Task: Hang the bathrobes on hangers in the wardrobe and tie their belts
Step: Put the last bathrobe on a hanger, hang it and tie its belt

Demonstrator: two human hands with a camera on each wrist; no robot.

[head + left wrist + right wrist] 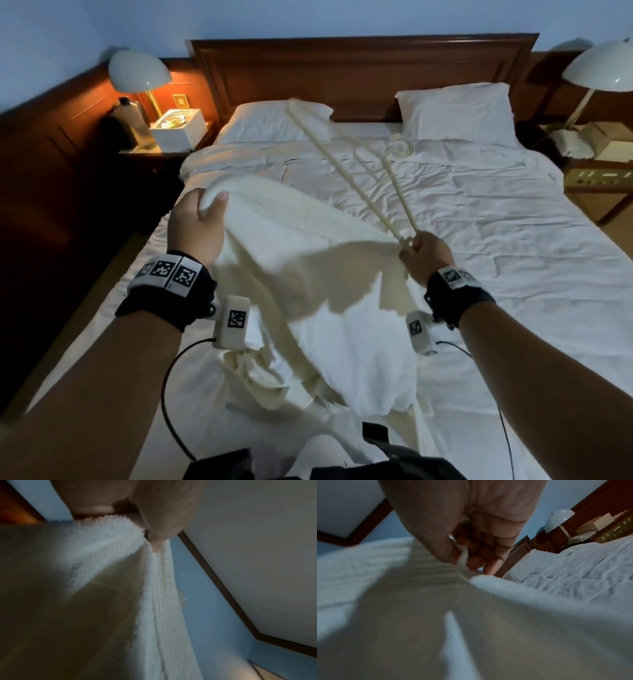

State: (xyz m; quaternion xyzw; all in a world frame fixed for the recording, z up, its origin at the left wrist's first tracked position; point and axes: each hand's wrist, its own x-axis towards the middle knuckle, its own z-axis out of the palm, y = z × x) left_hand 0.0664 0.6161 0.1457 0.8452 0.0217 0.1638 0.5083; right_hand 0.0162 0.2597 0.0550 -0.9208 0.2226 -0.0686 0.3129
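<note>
A cream-white bathrobe hangs spread between my two hands above the bed, its lower part bunched on the sheet near me. My left hand grips its upper left edge, thumb on top; the left wrist view shows the terry cloth pinched under the thumb. My right hand holds one end of a cream plastic hanger together with the robe's other corner. The hanger points away towards the pillows, hook at its far side. In the right wrist view curled fingers pinch a fold of the robe.
The bed with rumpled white sheets fills the view; two pillows lie against the wooden headboard. Bedside tables with dome lamps stand on both sides. A white box sits on the left one.
</note>
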